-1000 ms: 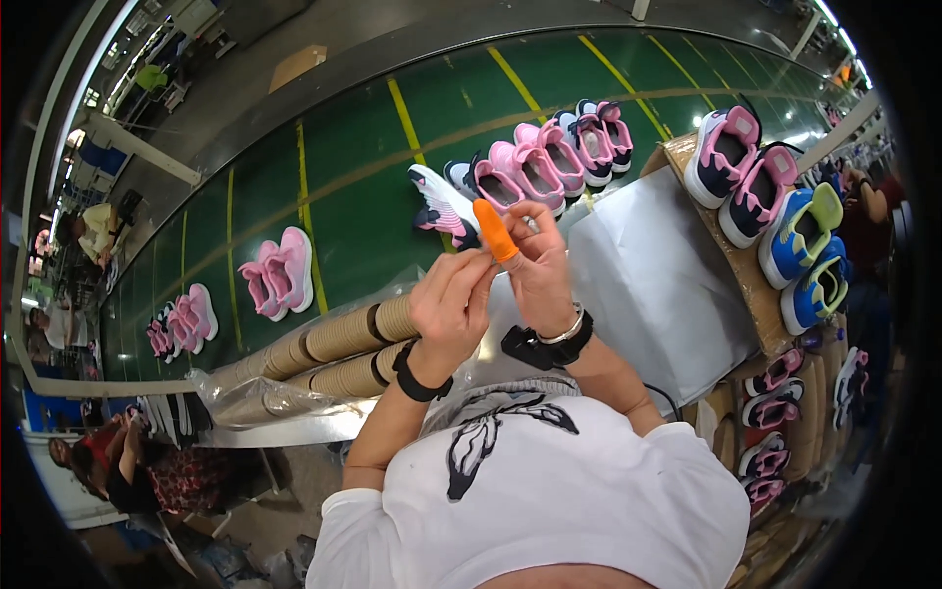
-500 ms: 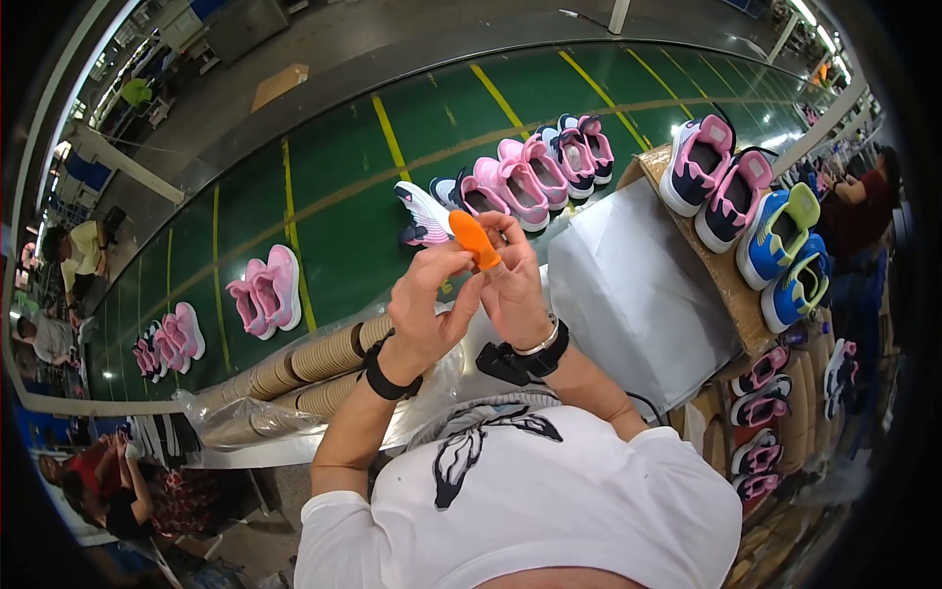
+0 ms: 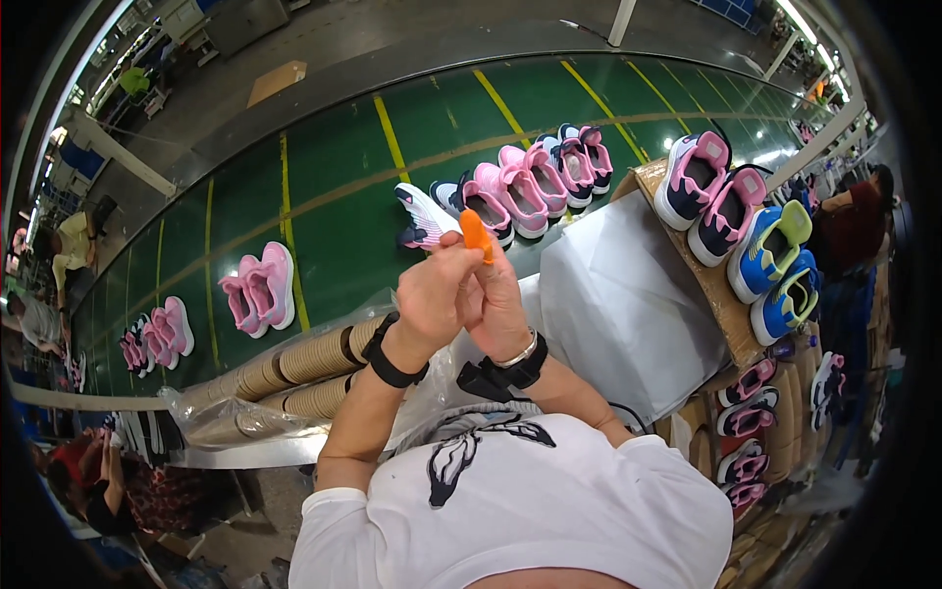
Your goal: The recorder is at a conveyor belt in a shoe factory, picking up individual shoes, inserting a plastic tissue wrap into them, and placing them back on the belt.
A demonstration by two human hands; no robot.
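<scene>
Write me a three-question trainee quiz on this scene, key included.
1. Multiple choice: the left hand and right hand meet at a finger cover. Its colour is:
a) blue
b) orange
c) white
2. True or false: in the picture, the blue-and-yellow shoes stand to the right of the white sheet.
3. Fill in: the silver bracelet is worn on the person's own ____ side.

Key:
1. b
2. True
3. right
</scene>
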